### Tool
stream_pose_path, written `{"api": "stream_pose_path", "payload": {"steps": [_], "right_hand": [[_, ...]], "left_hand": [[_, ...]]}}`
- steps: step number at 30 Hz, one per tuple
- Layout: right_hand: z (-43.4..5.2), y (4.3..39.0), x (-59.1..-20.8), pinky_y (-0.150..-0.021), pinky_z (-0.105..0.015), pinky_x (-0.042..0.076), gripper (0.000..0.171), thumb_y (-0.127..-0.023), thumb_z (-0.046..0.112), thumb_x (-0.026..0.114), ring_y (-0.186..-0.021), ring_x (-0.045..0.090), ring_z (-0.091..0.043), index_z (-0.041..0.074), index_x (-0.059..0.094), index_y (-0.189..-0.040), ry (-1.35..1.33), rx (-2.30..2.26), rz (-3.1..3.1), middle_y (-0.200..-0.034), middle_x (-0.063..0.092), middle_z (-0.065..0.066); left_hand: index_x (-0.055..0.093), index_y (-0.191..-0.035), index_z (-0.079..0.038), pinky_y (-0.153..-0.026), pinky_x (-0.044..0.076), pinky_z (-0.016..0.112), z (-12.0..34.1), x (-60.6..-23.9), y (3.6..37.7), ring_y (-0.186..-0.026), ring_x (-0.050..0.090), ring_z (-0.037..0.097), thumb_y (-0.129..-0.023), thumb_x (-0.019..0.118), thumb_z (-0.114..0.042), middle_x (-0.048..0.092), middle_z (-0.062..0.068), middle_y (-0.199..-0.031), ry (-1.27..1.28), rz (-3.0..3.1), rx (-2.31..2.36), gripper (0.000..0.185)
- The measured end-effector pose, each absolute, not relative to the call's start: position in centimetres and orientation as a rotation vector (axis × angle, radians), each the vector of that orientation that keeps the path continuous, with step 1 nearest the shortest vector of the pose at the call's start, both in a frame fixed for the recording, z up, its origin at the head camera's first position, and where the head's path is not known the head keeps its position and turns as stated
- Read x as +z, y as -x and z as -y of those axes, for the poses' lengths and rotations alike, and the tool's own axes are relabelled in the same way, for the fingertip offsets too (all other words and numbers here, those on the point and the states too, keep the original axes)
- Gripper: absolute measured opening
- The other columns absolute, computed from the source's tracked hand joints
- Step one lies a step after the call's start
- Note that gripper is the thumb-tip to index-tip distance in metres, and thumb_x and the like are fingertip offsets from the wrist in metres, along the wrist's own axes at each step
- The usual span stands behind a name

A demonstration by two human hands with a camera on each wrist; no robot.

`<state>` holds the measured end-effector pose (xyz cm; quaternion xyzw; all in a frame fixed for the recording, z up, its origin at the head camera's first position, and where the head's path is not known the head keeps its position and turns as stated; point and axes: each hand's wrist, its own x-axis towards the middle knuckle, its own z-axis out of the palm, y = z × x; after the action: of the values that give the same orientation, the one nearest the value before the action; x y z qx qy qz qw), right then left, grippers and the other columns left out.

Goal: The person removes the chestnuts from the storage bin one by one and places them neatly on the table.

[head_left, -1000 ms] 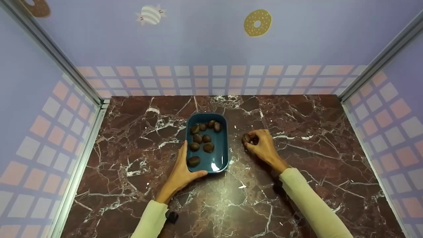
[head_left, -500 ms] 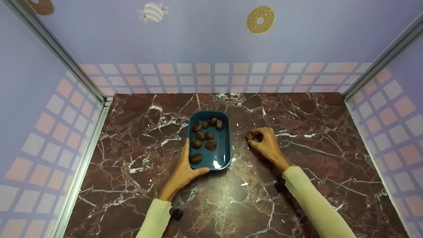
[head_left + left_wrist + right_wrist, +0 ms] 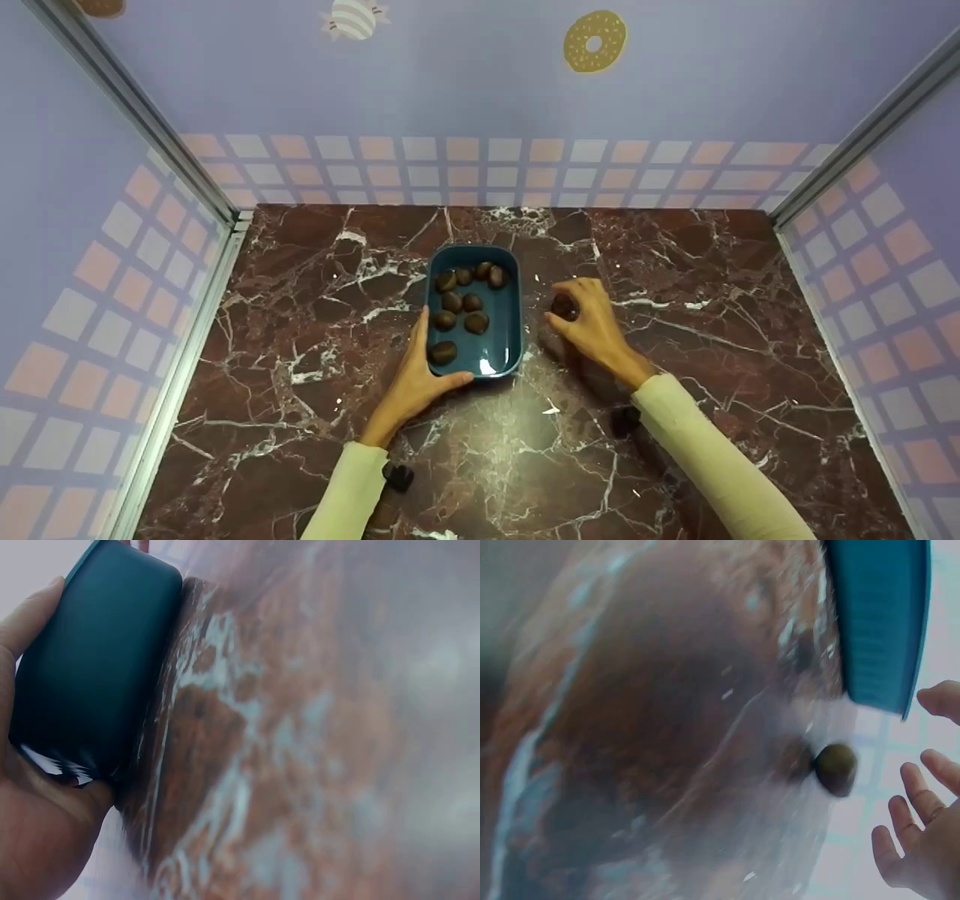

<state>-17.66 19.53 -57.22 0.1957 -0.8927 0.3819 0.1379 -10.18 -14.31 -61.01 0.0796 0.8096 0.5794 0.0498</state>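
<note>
- The left hand (image 3: 411,379) holds the near end of the blue tray (image 3: 510,300), with the thumb along one side and the fingers curled round the corner.
- The tray sits on the dark marble worktop (image 3: 300,420). Eight chestnuts (image 3: 466,312) lie inside it.
- The right hand (image 3: 589,322) is just right of the tray, fingers spread and loose. It grips nothing.
- One loose chestnut (image 3: 835,767) lies on the worktop right by those fingertips.
- The chestnut looks small, light, hard and smooth, so I think it could roll or slip.
- A good way is to pinch it on its two sides with thumb and finger.
</note>
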Motion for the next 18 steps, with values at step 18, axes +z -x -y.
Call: {"api": "stream_pose_path", "payload": {"steps": [18], "right_hand": [[-13.8, 18.1, -55.7, -0.108, -0.054, 0.051, 0.044, -0.090, 0.013, 0.092, -0.125, 0.055, -0.038, -0.001, 0.074, -0.128, -0.911, 1.029, 2.612, -0.130, 0.068, -0.018]], "left_hand": [[0.002, -0.179, -0.017, -0.132, 0.017, 0.066, 14.4, -61.1, 10.2, -0.168, 0.013, 0.042, -0.083, 0.100, -0.040, 0.006, 0.019, -0.184, -0.255, -2.464, 1.778, 0.139]]}}
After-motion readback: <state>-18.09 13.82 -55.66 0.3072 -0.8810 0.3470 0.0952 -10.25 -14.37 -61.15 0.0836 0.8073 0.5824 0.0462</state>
